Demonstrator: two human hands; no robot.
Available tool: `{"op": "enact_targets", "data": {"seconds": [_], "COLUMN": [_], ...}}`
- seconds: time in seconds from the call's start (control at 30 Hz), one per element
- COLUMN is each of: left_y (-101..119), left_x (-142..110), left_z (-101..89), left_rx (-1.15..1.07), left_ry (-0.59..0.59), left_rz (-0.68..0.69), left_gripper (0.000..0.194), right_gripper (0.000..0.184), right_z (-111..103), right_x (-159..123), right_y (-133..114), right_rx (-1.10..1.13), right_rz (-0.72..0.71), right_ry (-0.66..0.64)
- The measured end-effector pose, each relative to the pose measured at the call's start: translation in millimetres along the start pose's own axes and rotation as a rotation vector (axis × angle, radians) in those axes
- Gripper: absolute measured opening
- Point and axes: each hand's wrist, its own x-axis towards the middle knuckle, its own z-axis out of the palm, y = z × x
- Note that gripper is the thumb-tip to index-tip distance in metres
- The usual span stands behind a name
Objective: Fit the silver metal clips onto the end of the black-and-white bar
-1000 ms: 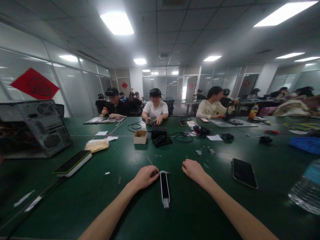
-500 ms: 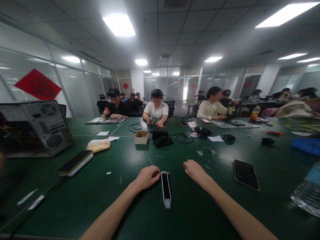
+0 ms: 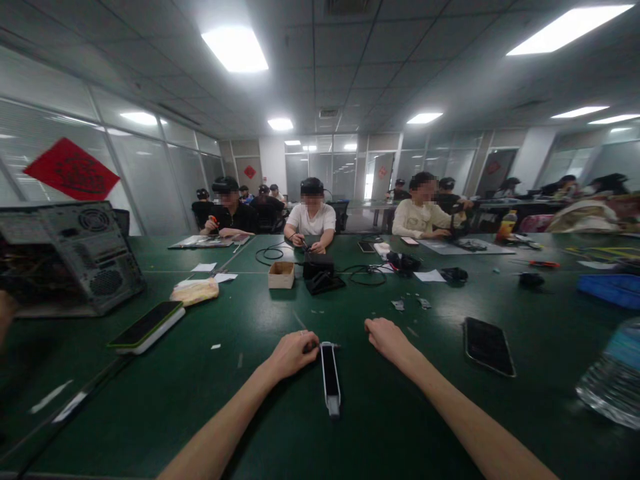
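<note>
A narrow black-and-white device [image 3: 330, 377] lies lengthwise on the green table [image 3: 280, 427] straight ahead of me. My left hand [image 3: 293, 353] rests beside its far end, fingers curled into a pinch around something small and dark that I cannot make out. My right hand [image 3: 386, 337] rests on the table to the right of the device, apart from it, fingers curled under. I cannot see whether anything is in the right hand.
A black phone [image 3: 489, 346] lies to the right and a water bottle [image 3: 613, 377] at the right edge. A green-edged phone [image 3: 146, 325] and an open computer case [image 3: 70, 257] sit left. A cardboard box [image 3: 281, 274], cables and small parts lie further ahead. Several people work opposite.
</note>
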Motion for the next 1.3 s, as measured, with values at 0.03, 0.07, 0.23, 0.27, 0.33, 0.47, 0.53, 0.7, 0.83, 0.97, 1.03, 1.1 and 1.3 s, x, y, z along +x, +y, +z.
{"op": "enact_targets", "data": {"seconds": [0.03, 0.07, 0.23, 0.27, 0.33, 0.47, 0.53, 0.7, 0.83, 0.97, 1.03, 1.1, 1.3], "left_y": [-1, -1, 1, 2, 4, 6, 7, 11, 13, 12, 12, 13, 14], "left_x": [0, 0, 0, 0, 0, -1, -1, -2, -1, -1, 0, 0, 0], "left_z": [0.6, 1.0, -0.8, -1.6, -3.2, -5.2, -6.1, -10.5, -12.2, -11.0, -10.7, -11.0, -13.7], "left_rx": [0.001, 0.002, -0.006, -0.009, -0.010, -0.013, -0.015, -0.015, -0.020, -0.023, -0.020, -0.018, -0.015], "left_ry": [0.002, 0.005, 0.005, 0.005, 0.000, -0.015, -0.019, -0.038, -0.046, -0.037, -0.039, -0.045, -0.068], "left_rz": [-0.003, -0.005, -0.008, -0.009, -0.014, -0.027, -0.027, -0.033, -0.047, -0.027, -0.033, -0.044, -0.047], "left_gripper": [0.016, 0.016, 0.015, 0.015, 0.014, 0.016, 0.018, 0.020, 0.021, 0.021, 0.020, 0.020, 0.022], "right_gripper": [0.021, 0.021, 0.021, 0.021, 0.021, 0.022, 0.022, 0.023, 0.026, 0.026, 0.024, 0.021, 0.019], "right_z": [-1, -1, 1, 2, 4, 5, 4, 0, -1, -3, -4, -5, -7], "right_x": [0, 0, 1, 1, 1, 2, 2, 0, 0, 1, 0, -1, 1], "right_y": [-1, -1, 1, 1, 1, -1, -4, -8, -6, -4, -4, -5, -3], "right_rx": [-0.016, -0.028, -0.011, 0.000, 0.030, 0.072, 0.071, 0.061, 0.066, 0.064, 0.063, 0.066, 0.110], "right_rz": [0.006, 0.008, 0.004, 0.010, 0.025, 0.049, 0.062, 0.083, 0.099, 0.115, 0.117, 0.114, 0.120], "right_ry": [-0.006, -0.008, 0.004, 0.005, 0.012, 0.031, 0.037, 0.043, 0.025, 0.005, 0.002, 0.001, -0.012]}}
